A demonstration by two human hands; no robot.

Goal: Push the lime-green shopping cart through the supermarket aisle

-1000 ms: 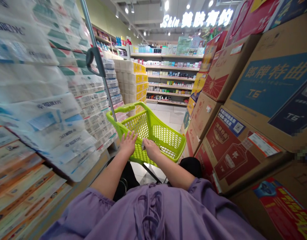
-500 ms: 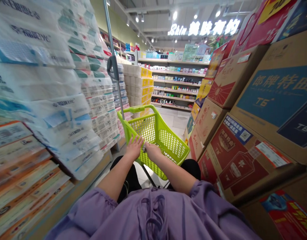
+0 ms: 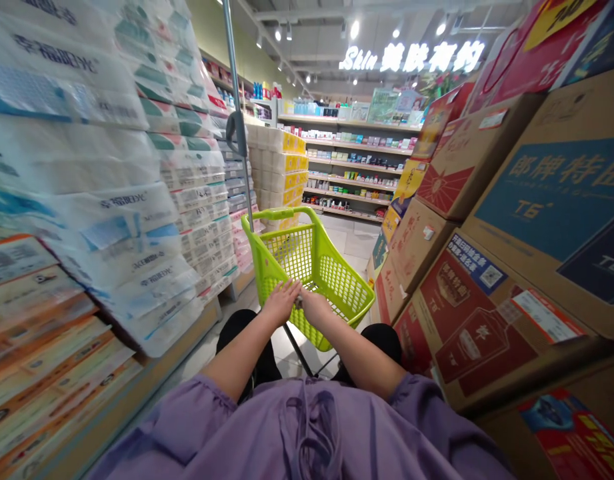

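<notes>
A lime-green basket cart (image 3: 344,283) with latticed walls stands just in front of my knees, a grey metal pole rising at its left corner. Over its near edge, my left hand (image 3: 281,301) lies with fingers stretched out, the tips close to my right hand. My right hand (image 3: 314,307) is curled closed beside it. A small greyish bit shows at its fingers, too small to name. Whether either hand presses on the cart's rim, I cannot tell. Through the lattice, pale floor shows.
Wrapped tissue packs (image 3: 137,247) are stacked high along the left. Cardboard cartons (image 3: 487,327) form a wall on the right. Yellow-and-white packs (image 3: 281,167) stand further ahead, before shelves of small goods (image 3: 357,160). Pale floor tiles (image 3: 337,233) run down the aisle.
My left hand has shifted right, its fingers drawing together near my right hand. The right hand has moved slightly right too. The cart's handle and pole sit further right in view.
</notes>
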